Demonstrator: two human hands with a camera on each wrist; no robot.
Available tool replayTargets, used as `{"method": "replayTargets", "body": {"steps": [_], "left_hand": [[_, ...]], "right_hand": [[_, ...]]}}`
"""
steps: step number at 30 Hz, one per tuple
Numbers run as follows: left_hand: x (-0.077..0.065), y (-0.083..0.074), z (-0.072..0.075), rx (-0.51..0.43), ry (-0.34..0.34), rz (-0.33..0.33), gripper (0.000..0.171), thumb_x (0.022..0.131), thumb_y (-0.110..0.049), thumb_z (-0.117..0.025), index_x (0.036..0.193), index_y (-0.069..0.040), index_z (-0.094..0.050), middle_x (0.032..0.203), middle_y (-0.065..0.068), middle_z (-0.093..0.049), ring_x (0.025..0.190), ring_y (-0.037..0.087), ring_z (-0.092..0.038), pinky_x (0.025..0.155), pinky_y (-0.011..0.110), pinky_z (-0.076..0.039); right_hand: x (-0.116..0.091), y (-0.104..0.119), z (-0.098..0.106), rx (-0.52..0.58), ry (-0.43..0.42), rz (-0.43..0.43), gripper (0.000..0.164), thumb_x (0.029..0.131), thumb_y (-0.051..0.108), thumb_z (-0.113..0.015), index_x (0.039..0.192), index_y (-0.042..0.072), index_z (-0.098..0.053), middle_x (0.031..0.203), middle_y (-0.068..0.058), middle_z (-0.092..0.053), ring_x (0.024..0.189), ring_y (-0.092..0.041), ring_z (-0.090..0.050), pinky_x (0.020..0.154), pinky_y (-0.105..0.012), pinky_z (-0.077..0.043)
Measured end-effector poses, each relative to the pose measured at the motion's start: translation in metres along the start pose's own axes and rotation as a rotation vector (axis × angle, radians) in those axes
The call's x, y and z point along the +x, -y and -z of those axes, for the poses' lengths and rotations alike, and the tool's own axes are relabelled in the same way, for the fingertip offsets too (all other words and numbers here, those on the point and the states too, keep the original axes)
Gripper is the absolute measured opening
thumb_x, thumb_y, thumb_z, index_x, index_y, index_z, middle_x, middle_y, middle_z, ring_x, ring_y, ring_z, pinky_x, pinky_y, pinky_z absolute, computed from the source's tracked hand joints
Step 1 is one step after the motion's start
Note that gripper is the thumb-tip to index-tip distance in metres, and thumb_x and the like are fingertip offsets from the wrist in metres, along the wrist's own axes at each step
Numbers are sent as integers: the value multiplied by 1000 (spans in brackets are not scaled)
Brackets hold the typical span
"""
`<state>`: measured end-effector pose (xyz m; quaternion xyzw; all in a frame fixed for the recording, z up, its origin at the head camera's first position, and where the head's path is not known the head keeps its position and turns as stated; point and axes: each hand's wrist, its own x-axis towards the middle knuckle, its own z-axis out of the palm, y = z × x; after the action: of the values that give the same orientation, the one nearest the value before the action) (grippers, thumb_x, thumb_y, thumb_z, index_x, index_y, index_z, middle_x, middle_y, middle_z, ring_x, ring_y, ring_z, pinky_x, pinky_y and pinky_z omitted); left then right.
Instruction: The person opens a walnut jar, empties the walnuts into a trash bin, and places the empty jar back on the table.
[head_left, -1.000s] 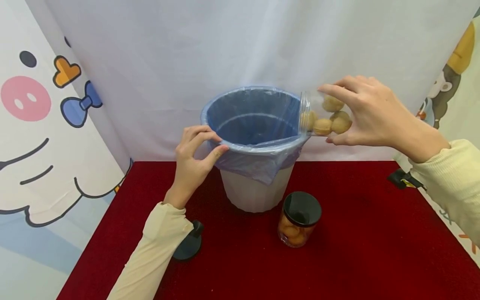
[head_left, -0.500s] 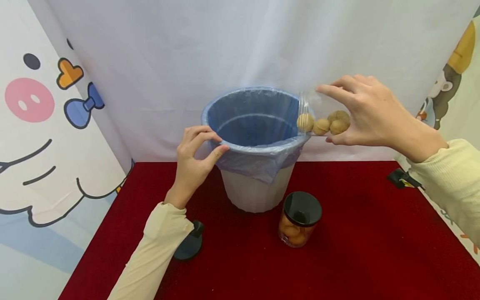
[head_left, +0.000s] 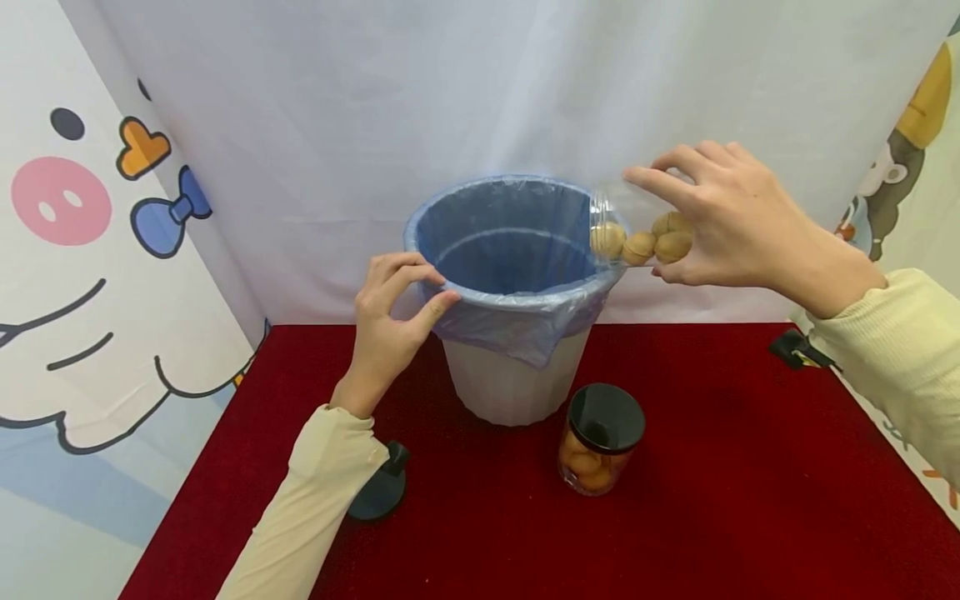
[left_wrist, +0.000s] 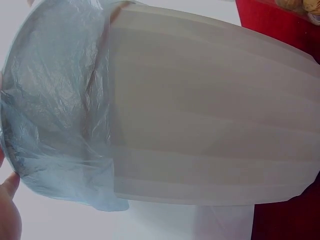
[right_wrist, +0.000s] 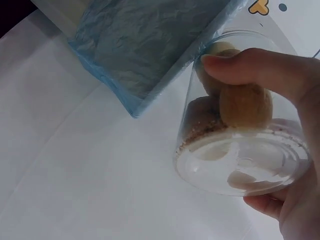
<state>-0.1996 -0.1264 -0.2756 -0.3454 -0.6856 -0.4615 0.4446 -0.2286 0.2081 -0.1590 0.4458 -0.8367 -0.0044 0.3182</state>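
At the right-hand edge of a tall white bin with a ribbed plastic wall (head_left: 517, 383), a clear, round plastic jar (head_left: 634, 204) lay tipped on its side, its open mouth toward the bin. The person's right hand (head_left: 731, 218) gripped it, thumb and fingers clamped on opposite sides near the base. Several round, tan, walnut-like balls (head_left: 639, 248) rested along the jar's lower side, one of them close to the mouth. I could not tell whether the jar touched the bin's rim.

At the bin's front left, the person's left hand (head_left: 390, 321) pinched the rim, over which a translucent blue plastic liner (head_left: 528, 327) was folded. Standing upright before the bin, slightly right, was a second clear jar (head_left: 596, 475) with a flat black lid (head_left: 606, 412) and similar balls inside. Left of that, a dark round disc (head_left: 377, 497) lay partly hidden by a cream sleeve (head_left: 322, 475). Dark red cloth (head_left: 720, 492) spread beneath the bin; a white curtain (head_left: 337, 150) hung behind it.
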Motion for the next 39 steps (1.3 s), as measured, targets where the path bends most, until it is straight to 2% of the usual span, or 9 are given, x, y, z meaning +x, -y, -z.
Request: {"method": "replayTargets", "body": {"steps": [9, 16, 27, 39], "left_hand": [[0, 0, -3, 5, -4, -10, 21, 67, 8, -79, 81, 6, -65, 90, 22, -59, 90, 37, -48, 85, 36, -38], [0, -1, -4, 8, -4, -8, 21, 67, 8, -79, 81, 6, -64, 90, 21, -59, 90, 36, -48, 84, 36, -37], [0, 0, -5, 3, -8, -9, 21, 67, 9, -79, 81, 7, -64, 90, 22, -59, 90, 37, -48, 84, 36, -38], [0, 0, -8, -2, -6, -15, 21, 67, 9, -79, 82, 7, -65, 91, 22, -58, 91, 38, -48, 85, 36, -38]], "right_hand": [[-1, -1, -4, -1, -15, -3, 79, 52, 25, -73, 127, 7, -54, 107, -20, -55, 91, -39, -49, 74, -53, -38], [-1, -1, -5, 9, -8, -5, 83, 49, 24, -77, 127, 7, -54, 108, -21, -55, 93, -40, -49, 76, -54, -38], [2, -1, -8, 2, -35, 18, 81, 49, 22, -75, 126, 7, -55, 107, -20, -55, 89, -39, -48, 75, -52, -38], [2, -3, -10, -8, -22, 11, 83, 48, 21, -77, 127, 8, -54, 108, -19, -53, 88, -38, -48, 73, -52, -40]]}}
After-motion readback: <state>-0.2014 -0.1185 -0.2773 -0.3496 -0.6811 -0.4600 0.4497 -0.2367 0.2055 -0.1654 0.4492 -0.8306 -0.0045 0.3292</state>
